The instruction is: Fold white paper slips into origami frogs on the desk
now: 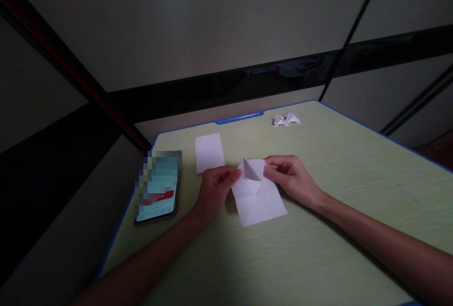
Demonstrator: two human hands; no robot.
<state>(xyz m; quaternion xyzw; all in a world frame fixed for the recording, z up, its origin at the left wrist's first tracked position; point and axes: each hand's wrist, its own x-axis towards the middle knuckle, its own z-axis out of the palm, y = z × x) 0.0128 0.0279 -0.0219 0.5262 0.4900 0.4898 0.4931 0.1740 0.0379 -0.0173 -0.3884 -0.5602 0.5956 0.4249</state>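
Note:
A white sheet of paper [260,200] lies on the pale green table [318,249], its far end folded up into a pointed flap. My left hand [214,190] pinches the flap's left side with closed fingers. My right hand [288,176] pinches the right side of the same flap, fingers curled. The lower half of the sheet rests flat on the table between my wrists.
A second white paper rectangle [209,153] lies just beyond my left hand. A phone [159,188] with a lit screen sits near the table's left edge. Two small folded paper figures [285,119] rest near the far edge. The table has a blue rim [240,117].

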